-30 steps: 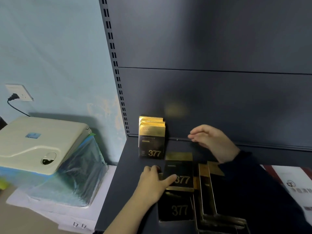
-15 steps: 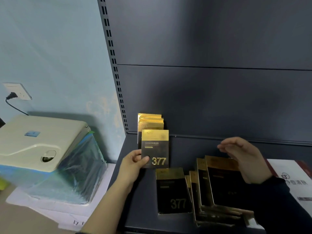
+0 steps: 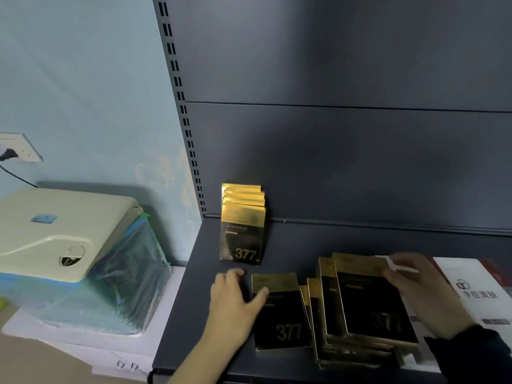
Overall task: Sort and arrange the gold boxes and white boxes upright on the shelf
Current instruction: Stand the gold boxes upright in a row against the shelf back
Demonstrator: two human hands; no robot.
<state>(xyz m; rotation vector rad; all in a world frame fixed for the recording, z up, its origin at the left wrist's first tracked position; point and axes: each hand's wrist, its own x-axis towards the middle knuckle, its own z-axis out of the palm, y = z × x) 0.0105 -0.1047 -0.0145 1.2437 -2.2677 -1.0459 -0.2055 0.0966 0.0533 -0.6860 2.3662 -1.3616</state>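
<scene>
Several gold boxes (image 3: 242, 225) marked 377 stand upright in a row at the back left of the dark shelf (image 3: 291, 242). One gold box (image 3: 285, 314) lies flat in front of them. My left hand (image 3: 232, 297) grips its left edge, thumb across its top face. To the right, a stack of gold boxes (image 3: 360, 309) lies flat and fanned. My right hand (image 3: 424, 295) rests on the stack's far right corner with fingers stretched out, blurred. White boxes (image 3: 471, 289) lie flat at the right edge, partly under my right hand and sleeve.
A cream machine (image 3: 63, 234) wrapped in blue plastic sits on white foam left of the shelf. A wall socket (image 3: 16, 148) with a plug is above it. The slotted shelf upright (image 3: 180, 106) and dark back panel (image 3: 346, 162) close the rear.
My left hand stood a gold box at the front of the upright row, let go, and dropped to the flat box. My right hand moved right and down onto the stack.
</scene>
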